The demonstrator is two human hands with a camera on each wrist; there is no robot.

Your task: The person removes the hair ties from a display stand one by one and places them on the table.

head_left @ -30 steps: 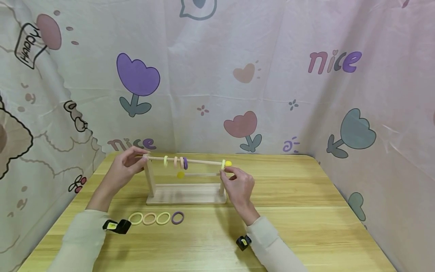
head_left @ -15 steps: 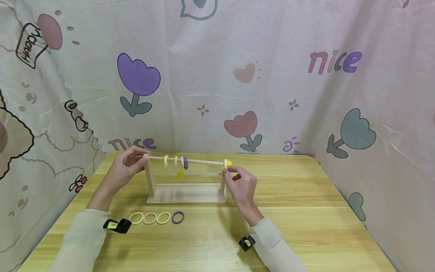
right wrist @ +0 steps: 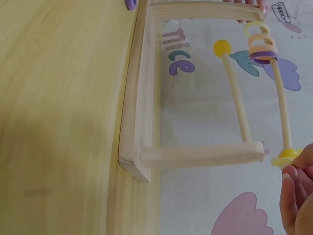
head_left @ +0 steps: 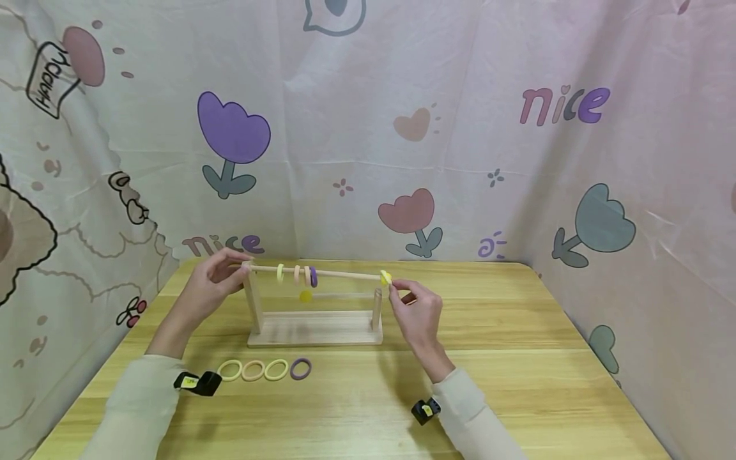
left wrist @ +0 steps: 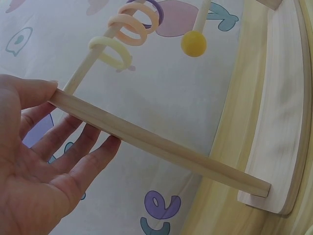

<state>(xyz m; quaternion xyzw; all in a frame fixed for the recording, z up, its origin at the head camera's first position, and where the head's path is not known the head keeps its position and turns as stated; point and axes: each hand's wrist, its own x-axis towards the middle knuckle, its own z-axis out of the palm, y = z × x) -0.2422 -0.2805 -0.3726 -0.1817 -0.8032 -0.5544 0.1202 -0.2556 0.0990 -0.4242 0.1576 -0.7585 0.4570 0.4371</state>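
Observation:
My left hand (head_left: pixel 209 281) holds the top of the left post (left wrist: pixel 161 142) of a wooden stand, thumb on one side, fingers on the other. From there an upper rod (head_left: pixel 345 275) runs right to a yellow ball (right wrist: pixel 287 153). My right hand (head_left: pixel 420 313) pinches a pale yellow ring (right wrist: pixel 276 161), which sits tilted about that ball. Left of it along the rod hang another pale yellow ring (left wrist: pixel 110 52), two peach rings (left wrist: pixel 128 28) and a purple ring (head_left: pixel 314 276). A lower rod (right wrist: pixel 237 98) extends from the right post (right wrist: pixel 200 155), ending in a yellow ball (left wrist: pixel 193 44).
On the wooden table (head_left: pixel 517 377), before the stand's base (head_left: pixel 316 329), several rings lie in a row: yellow ring (head_left: pixel 229 370), peach ring (head_left: pixel 244 377), another yellow ring (head_left: pixel 268 375), purple ring (head_left: pixel 292 372). A printed cloth (head_left: pixel 345 96) hangs behind.
My right hand has moved right, bringing the pinched ring from just left of the yellow ball to around it. My left hand has stayed on the post; the other rings have not moved.

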